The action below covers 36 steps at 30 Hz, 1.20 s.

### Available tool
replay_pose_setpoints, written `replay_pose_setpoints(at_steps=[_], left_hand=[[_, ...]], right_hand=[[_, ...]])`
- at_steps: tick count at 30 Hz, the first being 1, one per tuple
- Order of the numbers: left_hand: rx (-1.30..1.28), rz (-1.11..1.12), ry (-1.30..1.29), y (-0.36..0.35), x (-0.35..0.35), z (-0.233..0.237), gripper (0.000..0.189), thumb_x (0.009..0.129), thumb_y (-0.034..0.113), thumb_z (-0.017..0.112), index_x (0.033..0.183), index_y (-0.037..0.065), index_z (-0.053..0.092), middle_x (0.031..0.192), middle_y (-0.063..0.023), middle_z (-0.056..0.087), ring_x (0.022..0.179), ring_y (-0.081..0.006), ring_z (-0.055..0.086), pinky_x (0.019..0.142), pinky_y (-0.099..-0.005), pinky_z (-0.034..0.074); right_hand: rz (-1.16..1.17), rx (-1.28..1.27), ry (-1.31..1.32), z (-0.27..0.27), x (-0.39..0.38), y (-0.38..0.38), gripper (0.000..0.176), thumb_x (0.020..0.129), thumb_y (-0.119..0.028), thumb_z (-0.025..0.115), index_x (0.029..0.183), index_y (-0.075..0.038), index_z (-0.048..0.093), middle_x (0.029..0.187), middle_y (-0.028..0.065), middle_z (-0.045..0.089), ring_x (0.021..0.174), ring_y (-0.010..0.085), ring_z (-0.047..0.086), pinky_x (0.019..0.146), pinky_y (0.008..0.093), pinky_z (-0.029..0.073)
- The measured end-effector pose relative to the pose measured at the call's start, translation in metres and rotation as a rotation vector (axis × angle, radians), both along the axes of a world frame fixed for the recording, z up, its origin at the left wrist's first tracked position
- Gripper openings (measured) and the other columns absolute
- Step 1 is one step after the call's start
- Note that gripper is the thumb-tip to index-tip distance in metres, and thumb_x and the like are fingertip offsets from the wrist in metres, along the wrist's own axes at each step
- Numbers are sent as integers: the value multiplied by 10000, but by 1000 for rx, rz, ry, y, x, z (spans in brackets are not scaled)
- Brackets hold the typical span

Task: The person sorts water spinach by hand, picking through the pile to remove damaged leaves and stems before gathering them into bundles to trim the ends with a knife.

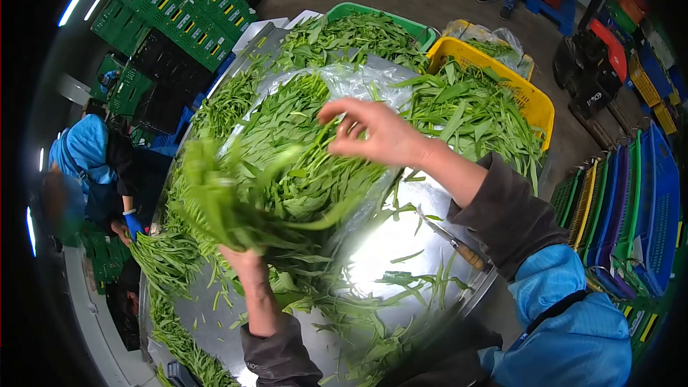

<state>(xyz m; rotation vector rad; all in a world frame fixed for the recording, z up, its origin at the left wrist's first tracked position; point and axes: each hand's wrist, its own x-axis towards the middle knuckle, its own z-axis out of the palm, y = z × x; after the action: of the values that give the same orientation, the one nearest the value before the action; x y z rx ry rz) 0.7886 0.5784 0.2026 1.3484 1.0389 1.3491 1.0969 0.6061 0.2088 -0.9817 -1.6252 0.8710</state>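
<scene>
My left hand (246, 261) is closed around a bunch of water spinach (222, 193), long-leaved greens blurred by motion and raised above the metal table (287, 330). Much of that hand is hidden under the leaves. Over the large heap of greens (287, 100) on clear plastic, my right hand (380, 132) hovers with bent fingers, the thumb and index finger apart. Stems show just behind its fingertips, and nothing is plainly gripped. A knife (453, 241) with a wooden handle lies on the table below my right forearm, among loose leaves.
A yellow crate (546, 111) and a green crate (424, 34), both full of greens, stand at the far side. On the left, a co-worker in blue sleeves (86, 147) handles greens with a blue glove (133, 225). Stacked crates (656, 215) and a pallet jack (591, 64) stand right.
</scene>
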Motion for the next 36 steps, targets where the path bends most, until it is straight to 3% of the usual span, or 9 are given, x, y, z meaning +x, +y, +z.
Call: replay_pose_setpoints(at_steps=[10,15,16,18,20,26,27,32,36], left_hand=[[174,157,-159,-25,-44,35,608,795,204,700,1324,23,461,1225,-147,562,1062,-255,582,896,-397,508],[282,163,-167,-81,-86,107,612,862,231,485,1381,-66,356,1282,-178,515,1153,-280,522,1021,-467,394],[273,-216,-228,-91,-107,121,610,890,267,444,1388,-70,340,1327,-185,488,1198,-285,504,1052,-462,384],[379,-207,-121,-113,-176,137,603,906,306,406,1382,-62,362,1328,-183,488,1158,-275,532,1009,-405,444],[260,745,-33,-151,-103,160,503,875,188,457,1314,-58,446,1223,-163,549,1022,-228,578,887,-313,487],[-59,651,870,-223,-216,143,425,767,39,528,1183,-46,524,1075,-120,599,889,-193,579,782,-292,477],[4,378,993,-214,-174,148,413,665,-44,560,1077,-26,535,945,-92,619,829,-183,572,744,-299,462],[-221,288,1534,-242,-202,-1,423,588,139,775,923,28,541,785,-186,573,760,-382,550,674,-468,431],[-299,53,1362,-278,-243,-120,814,528,133,790,1241,-23,429,1299,-242,434,1218,-409,399,1043,-471,296]], right_hand=[[53,-109,-68,-27,-23,-25,395,838,-161,648,1196,-39,535,1163,117,557,887,189,650,817,328,531],[-103,-86,-114,-46,-26,-33,315,851,-105,599,1158,-48,562,1063,101,599,835,204,640,730,346,505],[-96,-89,-115,-48,-26,-39,315,851,-105,599,1158,-48,562,1063,101,599,835,204,640,730,346,505],[-87,-157,-148,-56,-27,-49,309,849,-107,593,1152,-52,566,1062,107,597,836,203,637,737,336,503],[-77,-179,-163,-70,-24,-63,323,838,-113,598,1154,-56,565,1073,120,591,843,241,636,752,358,504],[-333,-413,-936,-91,4,-147,259,804,-242,658,964,-47,601,910,140,616,836,321,621,721,421,484],[-312,-496,-988,-94,7,-162,266,789,-246,672,944,-45,593,894,142,613,830,323,617,718,423,483],[-268,-456,-1089,-125,10,-220,327,730,-253,726,946,-55,582,891,136,618,846,311,626,713,431,496],[-380,-496,-964,-131,9,-234,319,740,-209,712,998,-69,587,940,129,613,877,313,620,757,427,494]])
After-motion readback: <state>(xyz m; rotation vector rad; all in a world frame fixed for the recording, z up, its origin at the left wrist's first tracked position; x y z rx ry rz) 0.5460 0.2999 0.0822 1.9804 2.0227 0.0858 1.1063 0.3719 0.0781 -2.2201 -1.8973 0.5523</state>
